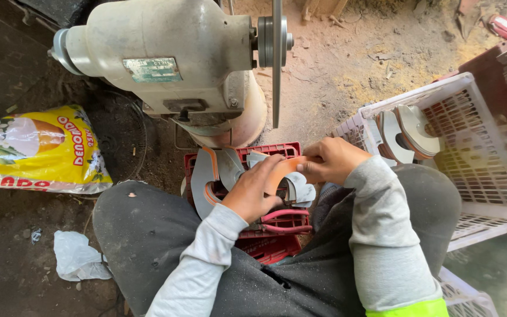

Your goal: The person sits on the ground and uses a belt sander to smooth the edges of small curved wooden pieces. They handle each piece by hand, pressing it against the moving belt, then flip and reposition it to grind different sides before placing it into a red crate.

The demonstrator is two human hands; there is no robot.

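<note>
A curved orange-edged blade piece (pixel 286 167) was held between both hands above the lap, the left hand (pixel 256 191) closed around its near end and the right hand (pixel 330 159) pinching its far end. Just below, a red crate (pixel 277 235) held several similar curved pieces (pixel 206 176), seemingly yet to be handled. To the right, a white crate (pixel 488 194) held a few pieces (pixel 409 132) stood on edge, possibly finished. A bench grinder (pixel 171 58) with a thin disc (pixel 277 58) stood beyond.
</note>
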